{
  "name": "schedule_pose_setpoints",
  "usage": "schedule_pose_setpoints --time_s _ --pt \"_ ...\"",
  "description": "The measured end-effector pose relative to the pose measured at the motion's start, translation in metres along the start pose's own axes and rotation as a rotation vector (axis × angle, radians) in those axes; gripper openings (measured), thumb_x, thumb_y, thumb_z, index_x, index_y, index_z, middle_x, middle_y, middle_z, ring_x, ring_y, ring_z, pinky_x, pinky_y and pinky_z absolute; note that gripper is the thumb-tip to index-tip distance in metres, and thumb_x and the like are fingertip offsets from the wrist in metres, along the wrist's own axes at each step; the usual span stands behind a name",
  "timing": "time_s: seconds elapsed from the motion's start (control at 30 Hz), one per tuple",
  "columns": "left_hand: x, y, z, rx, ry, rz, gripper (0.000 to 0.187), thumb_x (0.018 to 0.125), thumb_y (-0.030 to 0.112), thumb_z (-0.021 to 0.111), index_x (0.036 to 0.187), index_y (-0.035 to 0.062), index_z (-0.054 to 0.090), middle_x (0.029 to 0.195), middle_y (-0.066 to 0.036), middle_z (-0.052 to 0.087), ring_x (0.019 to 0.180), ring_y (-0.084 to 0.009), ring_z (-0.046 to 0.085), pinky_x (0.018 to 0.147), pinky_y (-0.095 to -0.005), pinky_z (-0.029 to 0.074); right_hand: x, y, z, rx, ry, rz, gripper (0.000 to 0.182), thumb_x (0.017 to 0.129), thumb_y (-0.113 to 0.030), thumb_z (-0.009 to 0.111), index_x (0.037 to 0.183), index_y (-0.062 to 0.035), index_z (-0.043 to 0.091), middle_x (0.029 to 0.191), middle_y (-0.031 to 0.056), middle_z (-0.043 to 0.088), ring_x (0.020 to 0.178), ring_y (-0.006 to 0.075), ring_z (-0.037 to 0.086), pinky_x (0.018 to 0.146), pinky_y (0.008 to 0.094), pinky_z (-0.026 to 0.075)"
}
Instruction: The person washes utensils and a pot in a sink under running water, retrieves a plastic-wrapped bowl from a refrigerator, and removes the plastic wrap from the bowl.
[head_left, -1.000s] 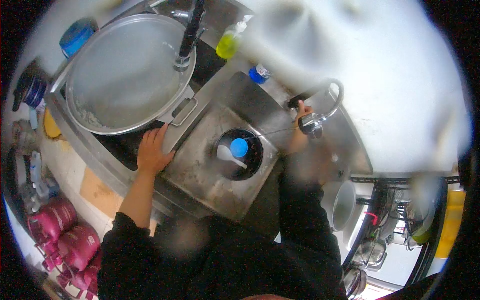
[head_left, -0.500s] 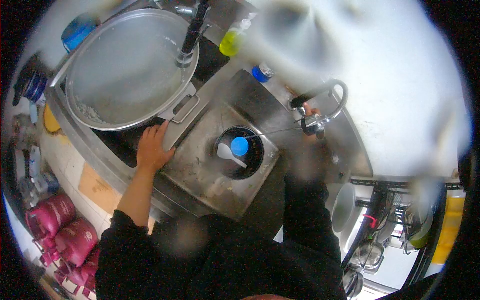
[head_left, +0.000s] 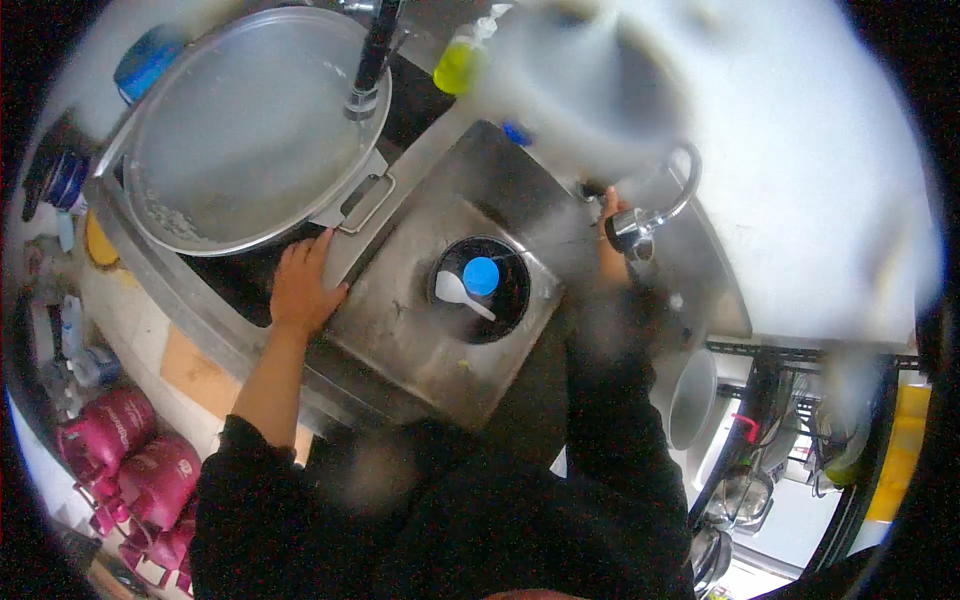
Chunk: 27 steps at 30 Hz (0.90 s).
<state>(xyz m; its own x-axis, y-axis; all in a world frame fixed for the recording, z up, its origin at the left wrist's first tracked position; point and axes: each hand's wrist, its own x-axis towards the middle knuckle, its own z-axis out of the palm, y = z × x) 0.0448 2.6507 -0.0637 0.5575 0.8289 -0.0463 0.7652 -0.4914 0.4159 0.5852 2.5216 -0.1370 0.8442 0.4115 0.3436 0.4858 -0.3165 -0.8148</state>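
Observation:
My left hand (head_left: 305, 283) lies with spread fingers on the steel sink edge, just below the handle of a large round pot (head_left: 250, 140) full of cloudy liquid. Over on the right, my right hand (head_left: 612, 235) is closed at the spray faucet (head_left: 632, 228); lens blur hides part of it. A thin stream runs from the faucet toward the dark round basin hole (head_left: 505, 322) in the steel sink (head_left: 400, 340). Inside that hole are a white spoon (head_left: 453, 291) and a round blue object (head_left: 481, 276).
A yellow-green soap bottle (head_left: 455, 68) stands behind the sink. A black faucet (head_left: 372, 60) hangs over the pot. Pink gas cylinders (head_left: 155, 480) are at lower left. A rack holding pans (head_left: 742, 498) and a pale tub (head_left: 690, 400) is at right.
My right hand and the spray faucet have shifted slightly; the view has moved a little. My left hand stays on the sink edge.

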Motion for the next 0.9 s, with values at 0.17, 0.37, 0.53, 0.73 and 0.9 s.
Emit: schedule_pose_setpoints --time_s 0.17,0.37,0.53,0.73,0.9 --pt "0.002 -0.004 0.006 -0.006 0.029 0.03 0.079 0.06 0.025 0.069 0.129 0.0169 0.03 0.117 -0.014 0.043 0.11 -0.0333 0.038 0.094 -0.0407 0.033 -0.047 -0.071 0.018 -0.515 0.063 -0.003 0.048 0.076 -0.045 0.056 0.07 0.0034 0.058 0.062 0.0182 0.057 0.057 0.0293 0.056 0.059 0.0384 0.043" --pt "0.001 -0.005 0.009 0.0 0.063 0.051 0.078 0.06 0.024 0.069 0.127 0.0167 0.032 0.115 -0.012 0.044 0.109 -0.0316 0.039 0.091 -0.0402 0.035 -0.101 -0.109 0.033 -0.613 -0.179 -0.022 0.043 0.077 -0.044 0.052 0.071 -0.0019 0.058 0.074 0.0171 0.059 0.067 0.0343 0.057 0.061 0.0411 0.044" --pt "0.003 -0.005 0.011 0.024 0.056 0.049 0.077 0.06 0.025 0.069 0.127 0.0162 0.033 0.114 -0.013 0.045 0.108 -0.0322 0.039 0.091 -0.0405 0.035 -0.118 -0.099 0.042 -0.661 -0.254 -0.16 0.037 0.074 -0.04 0.057 0.072 -0.0033 0.059 0.072 0.0156 0.06 0.069 0.0339 0.058 0.061 0.0421 0.046" --pt "0.004 -0.006 0.01 0.005 0.053 0.061 0.078 0.06 0.026 0.07 0.128 0.0165 0.032 0.115 -0.013 0.045 0.108 -0.0331 0.039 0.091 -0.0405 0.035 -0.132 -0.052 0.053 -0.695 -0.606 -0.032 0.035 0.075 -0.036 0.057 0.077 -0.0012 0.06 0.076 0.0158 0.061 0.065 0.0299 0.059 0.06 0.0404 0.047" --pt "0.003 -0.003 0.009 0.008 0.02 0.017 0.078 0.06 0.026 0.07 0.128 0.017 0.032 0.116 -0.014 0.044 0.109 -0.0335 0.038 0.092 -0.0411 0.034 -0.136 0.013 0.055 -0.427 -1.037 0.417 0.024 0.079 -0.025 0.054 0.079 -0.0016 0.06 0.069 0.0099 0.06 0.058 0.0206 0.057 0.048 0.0333 0.046"
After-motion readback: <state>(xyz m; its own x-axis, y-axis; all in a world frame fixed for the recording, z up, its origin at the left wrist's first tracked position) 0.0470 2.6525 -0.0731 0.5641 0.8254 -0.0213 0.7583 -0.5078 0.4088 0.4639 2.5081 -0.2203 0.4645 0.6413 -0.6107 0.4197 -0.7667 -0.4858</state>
